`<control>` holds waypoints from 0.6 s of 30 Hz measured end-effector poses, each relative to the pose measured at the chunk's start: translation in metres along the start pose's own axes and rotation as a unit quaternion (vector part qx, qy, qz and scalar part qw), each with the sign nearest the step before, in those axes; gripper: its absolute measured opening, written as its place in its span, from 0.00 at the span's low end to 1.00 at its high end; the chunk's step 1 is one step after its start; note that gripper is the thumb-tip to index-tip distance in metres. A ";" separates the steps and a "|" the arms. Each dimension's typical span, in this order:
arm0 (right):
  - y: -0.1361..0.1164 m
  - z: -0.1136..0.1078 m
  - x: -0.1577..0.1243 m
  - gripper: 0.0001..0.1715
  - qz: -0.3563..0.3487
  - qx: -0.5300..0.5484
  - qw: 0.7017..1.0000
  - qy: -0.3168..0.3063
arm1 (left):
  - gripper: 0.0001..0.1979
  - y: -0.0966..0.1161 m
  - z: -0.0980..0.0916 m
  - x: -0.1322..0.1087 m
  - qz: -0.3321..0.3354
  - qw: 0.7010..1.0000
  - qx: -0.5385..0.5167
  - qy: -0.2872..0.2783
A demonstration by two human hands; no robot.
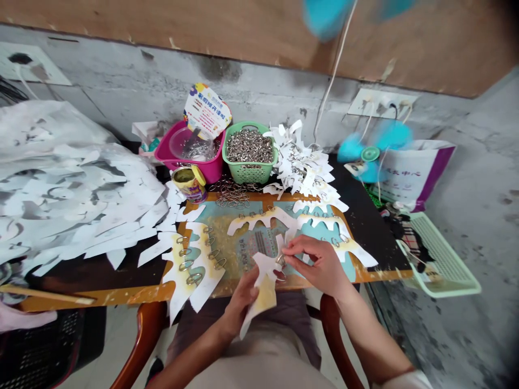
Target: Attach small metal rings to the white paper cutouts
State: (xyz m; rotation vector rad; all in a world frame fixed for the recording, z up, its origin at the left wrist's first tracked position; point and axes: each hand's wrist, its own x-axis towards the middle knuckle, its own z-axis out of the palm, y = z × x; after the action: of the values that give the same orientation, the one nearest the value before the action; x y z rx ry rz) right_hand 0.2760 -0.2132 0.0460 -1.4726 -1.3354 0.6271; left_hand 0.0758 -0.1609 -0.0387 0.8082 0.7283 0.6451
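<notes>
My left hand [242, 298] is closed on the lower part of a white, scallop-edged cut piece [265, 286] with a yellowish smear, tilted above the table's front edge. At its upper right edge, my right hand [318, 265] pinches a small metal ring [280, 260] with thumb and fingertips. Similar pieces with rings along their teeth lie around the work board: a left piece [178, 278], a piece beside it [211, 270], a far piece [261, 219] and a right-hand piece [352, 249]. Loose rings [233, 197] are scattered at the board's far edge.
A green basket [250, 174] full of metal rings stands behind the board, beside a pink basket [211, 170] and an open tin [190, 186]. White cut pieces form a large left heap [81, 200] and a right pile [302, 162]. A blue-bladed fan [370, 155] stands right.
</notes>
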 end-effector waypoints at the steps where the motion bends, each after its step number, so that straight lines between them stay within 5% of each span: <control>1: 0.000 0.001 -0.001 0.05 -0.002 0.001 1.000 0.007 | 0.22 0.000 -0.001 0.000 0.000 1.000 -0.011 -0.001; 8: 0.003 0.012 -0.010 0.04 0.046 0.063 0.995 0.066 | 0.19 0.010 0.007 0.006 -0.007 0.997 0.008 -0.078; 12: 0.005 0.024 -0.019 0.04 0.057 0.067 0.990 0.111 | 0.23 0.013 0.013 0.011 -0.027 0.998 0.001 -0.053; 18: 0.007 0.032 -0.025 0.04 0.036 0.021 0.988 0.149 | 0.17 0.013 0.015 0.014 0.020 0.999 0.027 0.007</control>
State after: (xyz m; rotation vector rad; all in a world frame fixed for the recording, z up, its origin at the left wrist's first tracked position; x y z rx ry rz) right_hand 0.2440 -0.2256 0.0224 -1.5173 -1.0359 0.4564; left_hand 0.0930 -0.1490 -0.0250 0.8698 0.7465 0.6703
